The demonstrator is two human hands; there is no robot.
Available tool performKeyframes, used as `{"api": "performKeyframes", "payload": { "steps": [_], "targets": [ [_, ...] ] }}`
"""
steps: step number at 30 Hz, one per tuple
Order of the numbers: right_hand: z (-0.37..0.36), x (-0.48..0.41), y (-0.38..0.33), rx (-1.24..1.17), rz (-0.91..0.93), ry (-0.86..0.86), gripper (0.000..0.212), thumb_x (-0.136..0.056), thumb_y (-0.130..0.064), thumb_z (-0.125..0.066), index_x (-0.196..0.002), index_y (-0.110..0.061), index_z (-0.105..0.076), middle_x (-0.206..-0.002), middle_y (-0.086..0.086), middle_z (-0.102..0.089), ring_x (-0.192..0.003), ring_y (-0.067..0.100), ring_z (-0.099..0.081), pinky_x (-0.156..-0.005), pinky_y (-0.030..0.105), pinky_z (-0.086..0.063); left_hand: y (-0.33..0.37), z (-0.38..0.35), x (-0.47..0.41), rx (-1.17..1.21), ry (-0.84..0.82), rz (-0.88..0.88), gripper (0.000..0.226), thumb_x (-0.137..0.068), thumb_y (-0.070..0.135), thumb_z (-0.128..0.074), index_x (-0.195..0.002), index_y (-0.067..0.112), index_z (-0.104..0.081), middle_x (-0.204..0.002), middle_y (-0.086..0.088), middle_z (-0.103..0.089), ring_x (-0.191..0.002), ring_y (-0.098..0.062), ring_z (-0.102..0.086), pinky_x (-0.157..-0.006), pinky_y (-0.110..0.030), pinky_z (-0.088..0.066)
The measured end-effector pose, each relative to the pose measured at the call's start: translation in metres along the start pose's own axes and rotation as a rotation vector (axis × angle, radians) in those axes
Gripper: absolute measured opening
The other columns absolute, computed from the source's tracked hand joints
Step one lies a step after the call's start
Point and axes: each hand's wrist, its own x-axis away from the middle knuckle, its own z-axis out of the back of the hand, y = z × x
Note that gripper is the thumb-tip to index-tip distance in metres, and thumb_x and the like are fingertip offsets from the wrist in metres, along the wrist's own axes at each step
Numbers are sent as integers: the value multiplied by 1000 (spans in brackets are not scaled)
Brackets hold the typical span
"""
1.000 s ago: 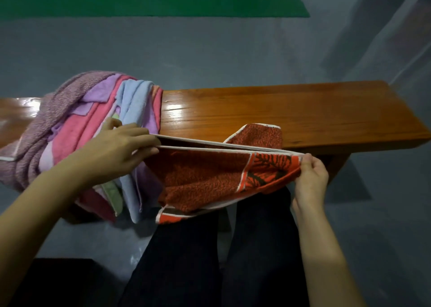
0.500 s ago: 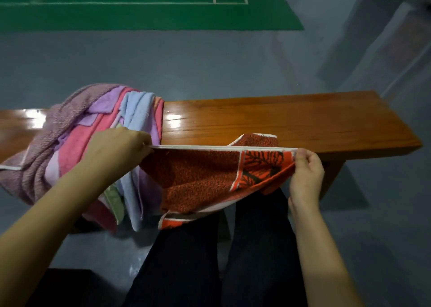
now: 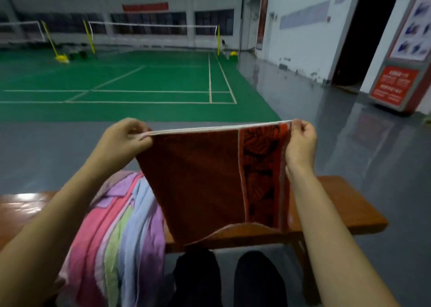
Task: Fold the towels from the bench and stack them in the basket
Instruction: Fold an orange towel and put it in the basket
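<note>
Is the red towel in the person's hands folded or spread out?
Folded once, it seems: the red towel hangs doubled, two white edges meeting along the top between the left hand and right hand.

A towel (image 3: 200, 178) hangs in the air between the left hand (image 3: 121, 143) and the right hand (image 3: 302, 141). The counter (image 3: 349, 204) is behind and below it. A pile of towels (image 3: 121, 232) lies on the counter's left part.

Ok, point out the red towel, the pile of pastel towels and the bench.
red towel (image 3: 200, 180): head view, middle of the hanging dark red panel.
pile of pastel towels (image 3: 121, 236): head view, on the green and pink stripes.
bench (image 3: 345, 204): head view, bare wooden top, right end.
</note>
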Motion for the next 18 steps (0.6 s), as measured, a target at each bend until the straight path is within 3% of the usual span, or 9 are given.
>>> {"api": "performKeyframes", "payload": {
  "steps": [2, 7, 9, 12, 14, 18],
  "targets": [
    [-4, -5, -11, 43, 45, -28, 21, -100, -23, -45, -81, -17, -51, -74, -5, -52, -75, 13, -49, -68, 26, -38, 5, 0, -2, 294, 60, 152, 9, -76, 19, -67, -72, 20, -60, -68, -1, -57, -58, 1, -49, -60, -25, -40],
    [4, 2, -28, 88, 126, -61, 17, -100, -25, -47, -91, -13, -55, -80, 0, -55, -71, 12, -48, -57, 20, -35, 8, 5, 6, 756, 249, 296, 16, -86, 12, -65, -77, 19, -76, -72, 6, -72, -65, -7, -63, -62, -18, -52],
    [10, 3, -34, 91, 180, -67, 16, -99, -25, -48, -91, -13, -55, -77, -3, -55, -67, 6, -47, -54, 10, -36, 10, 12, 7, 688, 288, 251, 18, -89, 16, -63, -75, 21, -74, -69, 9, -70, -63, -4, -61, -60, -16, -51],
    [12, -1, -34, 68, 177, -51, 17, -99, -25, -48, -90, -13, -56, -72, -7, -53, -62, 1, -46, -54, 8, -36, 17, 9, 5, 522, 315, 139, 15, -92, 17, -60, -82, 22, -69, -71, 9, -65, -65, 1, -57, -61, -12, -47],
    [9, -5, -23, 57, 116, -51, 17, -98, -24, -50, -88, -12, -57, -69, -7, -53, -58, 1, -45, -53, 10, -36, 11, -1, 1, 425, 283, 165, 15, -94, 15, -56, -84, 18, -67, -73, 4, -62, -65, -3, -54, -60, -14, -43],
    [1, -14, 23, -15, -112, -77, 26, -96, -22, -56, -70, -16, -56, -66, 1, -55, -60, 10, -47, -63, 29, -42, -16, -36, -8, 440, 168, 323, 25, -98, 15, -49, -78, 19, -62, -73, -4, -54, -67, -15, -45, -58, -26, -35]
  ]
}}
